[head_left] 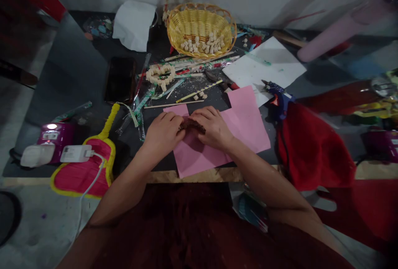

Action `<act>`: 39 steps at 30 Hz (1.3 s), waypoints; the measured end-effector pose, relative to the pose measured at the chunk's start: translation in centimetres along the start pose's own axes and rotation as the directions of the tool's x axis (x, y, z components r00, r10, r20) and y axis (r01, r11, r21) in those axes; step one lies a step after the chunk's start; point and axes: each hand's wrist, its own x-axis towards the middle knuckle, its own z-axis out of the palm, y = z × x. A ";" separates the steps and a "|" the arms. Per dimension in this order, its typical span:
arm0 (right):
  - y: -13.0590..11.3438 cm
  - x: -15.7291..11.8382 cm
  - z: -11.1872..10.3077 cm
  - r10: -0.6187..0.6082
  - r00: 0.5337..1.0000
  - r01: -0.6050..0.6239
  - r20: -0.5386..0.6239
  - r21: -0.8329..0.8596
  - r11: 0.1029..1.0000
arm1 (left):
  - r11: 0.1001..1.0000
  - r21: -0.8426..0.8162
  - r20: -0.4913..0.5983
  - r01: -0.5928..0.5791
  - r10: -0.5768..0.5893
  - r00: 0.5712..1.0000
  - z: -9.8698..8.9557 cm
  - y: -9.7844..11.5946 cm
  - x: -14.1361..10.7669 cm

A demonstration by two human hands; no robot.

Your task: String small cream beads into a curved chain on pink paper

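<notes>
My left hand (165, 130) and my right hand (214, 127) meet over a sheet of pink paper (248, 122) near the table's front edge. Between them is a dark brown, narrow, slightly curved piece (192, 124), its kind unclear. Fingers of both hands are curled round its two ends, hiding part of it. The pink sheet has a notch cut out of its far side. Just beyond my hands lie a thin wooden stick (174, 104), a yellow pencil (199, 92) and a few small pale pieces (202, 95).
A yellow wicker basket (202, 22) holds small pale pieces at the back. A heart-shaped stick frame (161, 75), pliers (214, 79) and a blue glue gun (281, 100) lie around. A phone (120, 80), pink fan (90, 161) and charger (76, 153) are left; red cloth (311, 149) is right.
</notes>
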 end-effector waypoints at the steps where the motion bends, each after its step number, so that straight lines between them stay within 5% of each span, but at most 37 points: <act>1: 0.0 0.0 0.0 0.004 1.000 -0.004 0.005 0.003 1.000 | 1.000 -0.003 -0.001 0.002 -0.002 1.000 0.1 0.0 0.0; 29: 0.0 0.0 0.1 0.028 1.000 -0.027 -0.007 0.043 0.999 | 1.000 0.024 -0.029 -0.011 0.011 1.000 0.6 0.0 0.0; 39: 1.2 0.1 0.1 -0.141 0.977 0.153 -0.161 0.063 0.986 | 0.999 0.045 -0.032 -0.009 0.010 0.999 0.5 0.1 0.1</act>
